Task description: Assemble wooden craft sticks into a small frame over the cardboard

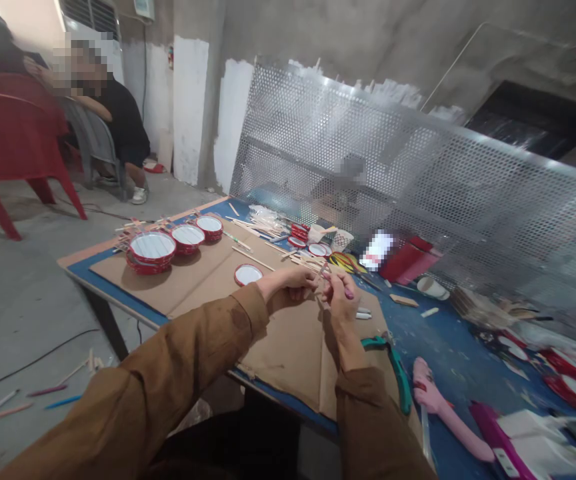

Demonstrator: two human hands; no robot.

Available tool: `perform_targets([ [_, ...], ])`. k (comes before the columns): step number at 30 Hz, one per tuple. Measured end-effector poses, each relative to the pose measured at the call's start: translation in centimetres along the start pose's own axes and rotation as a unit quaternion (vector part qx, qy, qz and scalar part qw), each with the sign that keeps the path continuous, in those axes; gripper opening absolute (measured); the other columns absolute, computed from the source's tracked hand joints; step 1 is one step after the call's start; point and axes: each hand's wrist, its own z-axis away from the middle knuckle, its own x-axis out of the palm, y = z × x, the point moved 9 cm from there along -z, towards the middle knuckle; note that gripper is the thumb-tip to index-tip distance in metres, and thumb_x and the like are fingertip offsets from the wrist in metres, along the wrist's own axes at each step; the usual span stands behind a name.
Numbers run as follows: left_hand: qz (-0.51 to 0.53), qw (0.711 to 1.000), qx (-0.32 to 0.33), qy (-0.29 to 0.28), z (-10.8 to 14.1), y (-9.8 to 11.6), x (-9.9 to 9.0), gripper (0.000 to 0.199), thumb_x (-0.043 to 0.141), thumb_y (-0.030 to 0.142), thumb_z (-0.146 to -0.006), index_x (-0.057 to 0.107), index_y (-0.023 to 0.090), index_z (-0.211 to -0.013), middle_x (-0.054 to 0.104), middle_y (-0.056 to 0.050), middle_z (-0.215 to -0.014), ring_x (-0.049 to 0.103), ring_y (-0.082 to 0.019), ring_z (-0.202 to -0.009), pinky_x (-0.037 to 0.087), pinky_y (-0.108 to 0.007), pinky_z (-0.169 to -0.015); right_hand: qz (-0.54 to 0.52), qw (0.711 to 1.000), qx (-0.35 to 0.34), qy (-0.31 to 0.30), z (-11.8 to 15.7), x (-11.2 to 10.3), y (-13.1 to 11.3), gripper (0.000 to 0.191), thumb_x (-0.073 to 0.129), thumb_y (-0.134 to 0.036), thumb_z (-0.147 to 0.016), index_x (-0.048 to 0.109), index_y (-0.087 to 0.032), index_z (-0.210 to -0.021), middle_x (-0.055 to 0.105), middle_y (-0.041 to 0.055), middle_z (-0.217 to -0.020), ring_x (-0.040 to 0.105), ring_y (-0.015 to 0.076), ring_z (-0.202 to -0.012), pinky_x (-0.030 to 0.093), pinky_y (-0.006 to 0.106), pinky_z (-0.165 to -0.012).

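My left hand and my right hand meet over the cardboard sheet, their fingers bent in a pinch. A small purple-ended tool shows in my right hand. What my left fingers pinch is too small to make out. Beside my left wrist lies a round red-rimmed white disc. Stacks of similar discs stand at the left of the cardboard. Thin wooden sticks lie just beyond my hands.
Green-handled pliers, a pink glue gun and a purple power strip lie at the right. A lit phone leans behind my hands. Past the table stands a perforated metal panel. Another person sits at the back left.
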Motion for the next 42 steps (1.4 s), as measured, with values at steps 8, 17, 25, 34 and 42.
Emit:
perform_targets([
  [8,-0.027,1.0,-0.006,0.004,0.3,0.3,-0.1,0.023,0.045,0.019,-0.1,0.051,0.017,-0.078,0.051,0.005,-0.047,0.051,-0.007,-0.036,0.04,-0.014,-0.043,0.011,1.0,0.009,-0.005,-0.2,-0.2,0.6,0.029,0.068,-0.048,-0.079,0.061,-0.02,-0.077,0.052,-0.0089,-0.048,0.045,0.0085,-0.036,0.037,0.02,-0.037],
  [17,-0.032,0.999,0.001,0.0,0.4,0.6,0.0,0.024,0.041,0.018,-0.1,0.051,0.017,-0.078,0.05,0.004,-0.046,0.051,-0.009,-0.037,0.042,-0.015,-0.044,0.014,1.0,-0.012,-0.001,0.0,0.0,-0.3,0.034,0.069,-0.053,-0.078,0.06,-0.021,-0.075,0.051,-0.0086,-0.048,0.045,0.0088,-0.036,0.037,0.021,-0.038],
  [25,-0.015,1.0,0.008,0.003,0.0,0.0,-0.1,0.024,0.052,0.026,-0.098,0.052,0.017,-0.077,0.051,0.004,-0.048,0.052,-0.008,-0.039,0.041,-0.014,-0.044,0.01,1.0,-0.01,-0.011,0.1,0.2,-0.5,0.035,0.069,-0.055,-0.079,0.06,-0.021,-0.076,0.05,-0.0092,-0.047,0.044,0.0084,-0.036,0.036,0.021,-0.037],
  [34,-0.023,1.0,0.005,0.012,0.0,0.2,-0.1,0.024,0.046,0.02,-0.1,0.052,0.017,-0.076,0.052,0.003,-0.048,0.05,-0.009,-0.037,0.04,-0.016,-0.043,0.004,1.0,-0.01,-0.013,0.1,0.1,-0.4,0.034,0.068,-0.053,-0.081,0.061,-0.02,-0.078,0.05,-0.0094,-0.048,0.044,0.0077,-0.036,0.036,0.02,-0.037],
  [42,-0.011,1.0,0.016,0.001,-0.2,-0.2,-0.1,0.022,0.051,0.023,-0.098,0.053,0.016,-0.077,0.052,0.004,-0.047,0.051,-0.008,-0.038,0.039,-0.014,-0.043,0.001,1.0,-0.012,-0.019,-0.1,0.0,0.2,0.032,0.068,-0.051,-0.083,0.061,-0.02,-0.08,0.052,-0.0089,-0.05,0.046,0.008,-0.036,0.038,0.019,-0.037],
])
